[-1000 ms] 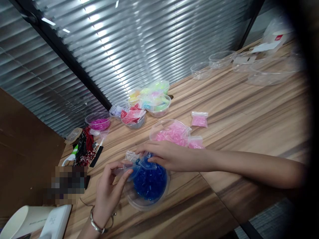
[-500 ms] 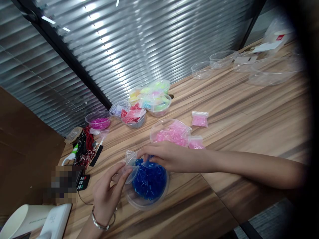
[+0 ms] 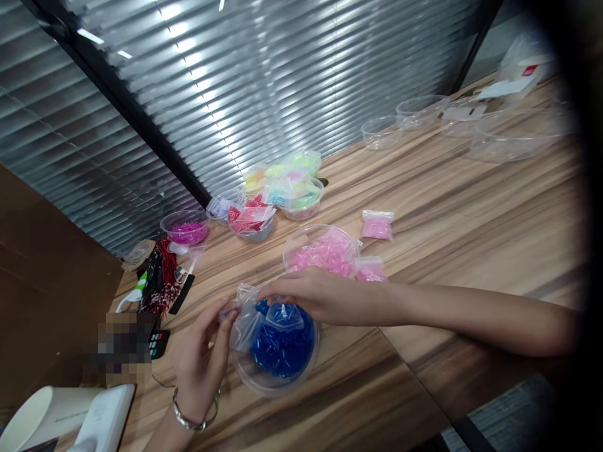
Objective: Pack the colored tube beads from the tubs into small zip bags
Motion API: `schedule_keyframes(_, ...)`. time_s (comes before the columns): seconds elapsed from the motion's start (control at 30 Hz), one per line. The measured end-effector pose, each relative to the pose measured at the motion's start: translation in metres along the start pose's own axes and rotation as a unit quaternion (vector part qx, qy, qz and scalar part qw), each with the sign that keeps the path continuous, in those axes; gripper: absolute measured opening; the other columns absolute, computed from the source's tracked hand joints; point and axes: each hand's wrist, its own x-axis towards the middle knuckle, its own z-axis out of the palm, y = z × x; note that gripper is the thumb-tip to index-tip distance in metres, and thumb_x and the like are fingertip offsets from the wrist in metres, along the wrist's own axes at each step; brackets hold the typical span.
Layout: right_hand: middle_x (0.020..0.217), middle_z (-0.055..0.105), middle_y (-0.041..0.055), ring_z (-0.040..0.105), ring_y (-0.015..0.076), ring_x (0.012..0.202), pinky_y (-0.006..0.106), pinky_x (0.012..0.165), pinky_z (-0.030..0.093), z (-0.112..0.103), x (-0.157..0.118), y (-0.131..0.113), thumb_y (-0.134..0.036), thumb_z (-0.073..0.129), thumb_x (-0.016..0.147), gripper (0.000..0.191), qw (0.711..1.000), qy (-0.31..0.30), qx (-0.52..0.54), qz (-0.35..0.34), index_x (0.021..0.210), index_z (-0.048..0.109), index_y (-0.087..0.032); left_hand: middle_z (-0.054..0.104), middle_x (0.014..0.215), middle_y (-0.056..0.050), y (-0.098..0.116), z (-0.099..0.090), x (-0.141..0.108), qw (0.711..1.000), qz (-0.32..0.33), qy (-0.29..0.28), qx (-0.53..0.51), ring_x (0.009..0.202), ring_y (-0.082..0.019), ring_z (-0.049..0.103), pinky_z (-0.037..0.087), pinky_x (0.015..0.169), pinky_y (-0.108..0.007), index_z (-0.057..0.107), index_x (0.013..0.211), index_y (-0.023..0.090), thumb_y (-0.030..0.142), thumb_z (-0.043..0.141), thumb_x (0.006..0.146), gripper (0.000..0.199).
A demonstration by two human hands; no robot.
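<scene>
A round clear tub [image 3: 276,390] of short blue tube beads [image 3: 282,348] is on the wooden table. At its left rim my left hand [image 3: 202,355], with a bangle at the wrist, pinches a small clear plastic bag [image 3: 245,326] between thumb and fingers. Reaching in from the right, my right hand [image 3: 311,294] is closed over the tub's far side. Its fingers grip a clear plastic piece [image 3: 285,316] lying over the beads; whether it is a scoop or part of a bag I cannot tell.
Behind my right hand stands a tub of pink tubes [image 3: 325,251], with pink bags [image 3: 377,226] beside it. Farther back are tubs of colourful bags [image 3: 296,194] and purple beads [image 3: 188,232]. Red and black cords [image 3: 162,276] lie left; clear tubs [image 3: 421,113] stand far right.
My left hand has drawn slightly left, and the clear bag spreads wider over the tub's left side. The clear piece under my right hand shows more and sits lower over the beads.
</scene>
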Motion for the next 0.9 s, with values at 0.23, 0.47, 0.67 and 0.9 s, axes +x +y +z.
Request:
schedule_keyframes(0.23,0.128,0.053,0.0093,0.050,0.0174,0.120,0.033,0.100,0.042,-0.002,0.001,-0.004,0.007,0.046,0.081,0.055,0.999,0.026,0.017,-0.018,0.128,0.050,-0.021,0.064,0.118,-0.007,0.012,-0.004,0.014,0.994,0.089,-0.055,-0.011,0.108,-0.020,0.062,0.051,0.096,-0.035,0.063,0.115,0.021,0.000,0.051,0.088,0.037)
schedule_keyframes(0.47,0.128,0.051,0.0111,0.047,0.0180,0.122,0.035,0.104,0.039,0.004,0.003,-0.004,-0.014,0.058,0.089,0.041,0.998,0.038,0.047,-0.017,0.129,0.048,-0.018,0.063,0.112,-0.010,0.020,-0.005,0.015,0.987,0.081,-0.137,0.000,0.095,-0.019,0.061,0.052,0.085,-0.033,0.056,0.124,0.018,0.013,0.062,0.085,0.040)
schedule_keyframes(0.67,0.129,0.052,0.0125,0.047,0.0182,0.124,0.036,0.105,0.039,0.012,0.002,-0.006,-0.027,0.058,0.092,0.038,0.997,0.032,0.054,-0.047,0.127,0.050,-0.018,0.064,0.084,-0.003,0.028,-0.004,0.016,0.980,0.094,-0.176,-0.016,0.079,-0.015,0.062,0.050,0.072,-0.024,0.060,0.095,0.018,0.008,0.058,0.088,0.012)
schedule_keyframes(0.9,0.097,0.066,0.0060,0.061,0.0161,0.093,0.029,0.084,0.049,0.005,0.005,-0.006,-0.028,0.061,0.090,0.017,0.994,0.094,0.048,0.036,0.098,0.061,-0.014,0.067,0.081,-0.001,0.015,-0.008,0.016,0.991,0.066,-0.107,-0.032,0.074,-0.013,0.063,0.051,0.067,-0.023,0.064,0.092,0.019,0.013,0.066,0.084,0.010)
